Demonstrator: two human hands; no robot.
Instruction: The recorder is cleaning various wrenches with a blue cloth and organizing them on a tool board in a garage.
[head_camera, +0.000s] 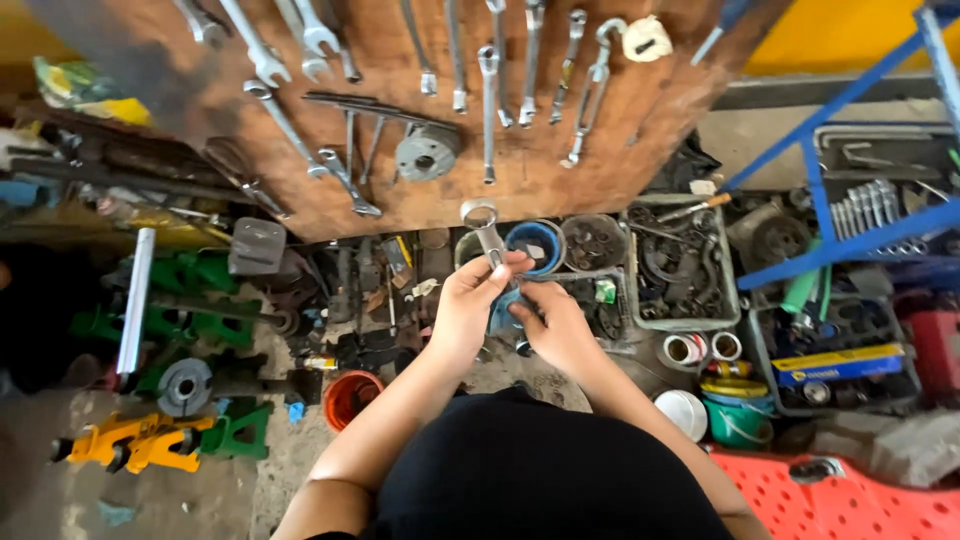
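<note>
- The left hand (468, 300) is clamped on the lower shank of a ring spanner (486, 232).
- The spanner's long axis runs upright, ring end up.
- The right hand (556, 325) sits just beside it, fingers closed on a blue cloth (503, 312).
- Beyond stand a blue tub (537, 246) and a wooden tool board (560, 185).

Soft, even daylight fills the scene, with no hard shadows or glare. The view is sharp around the left hand (468, 300); wide-angle bending curves the edges, and the floor (150, 500) far left of it looks dimmer, slightly smeared.
</note>
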